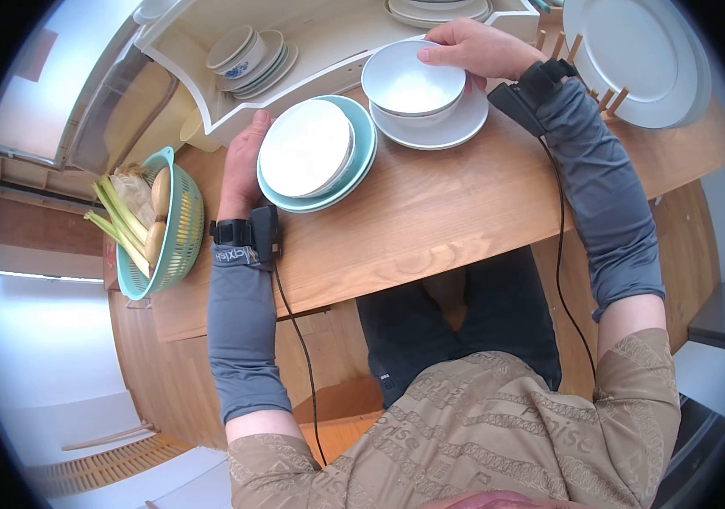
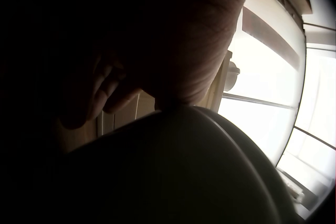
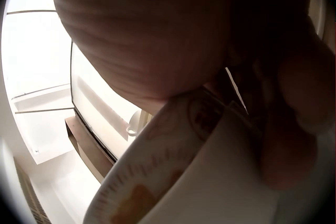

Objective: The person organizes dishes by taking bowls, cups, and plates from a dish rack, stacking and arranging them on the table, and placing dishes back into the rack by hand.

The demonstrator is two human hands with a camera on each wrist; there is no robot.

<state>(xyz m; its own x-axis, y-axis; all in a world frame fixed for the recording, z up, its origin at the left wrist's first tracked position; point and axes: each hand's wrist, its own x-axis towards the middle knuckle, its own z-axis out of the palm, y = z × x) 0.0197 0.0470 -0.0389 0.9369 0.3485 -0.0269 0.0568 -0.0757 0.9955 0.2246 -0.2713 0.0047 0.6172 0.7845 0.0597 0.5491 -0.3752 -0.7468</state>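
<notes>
My right hand (image 1: 485,51) grips a white bowl (image 1: 413,76) by its far right rim, thumb over the edge and fingers outside it. Close up in the right wrist view, the bowl's outer wall (image 3: 142,182) shows a reddish-orange printed pattern. The bowl overlaps a white plate (image 1: 439,136) lying on the wooden table. My left hand (image 1: 244,165) rests against the left edge of a stack of dishes: a teal plate (image 1: 368,140) with white dishes (image 1: 305,148) on top. In the dark left wrist view, loose fingers (image 2: 107,90) show beyond the plate's rim.
A white shelf (image 1: 312,81) along the back holds small bowls and plates (image 1: 252,64). At left stands a teal basket (image 1: 180,229) with vegetables. Large white plates (image 1: 634,59) lean at a wooden-peg rack (image 1: 613,102) on the right. Cables (image 1: 559,246) hang from both wrists.
</notes>
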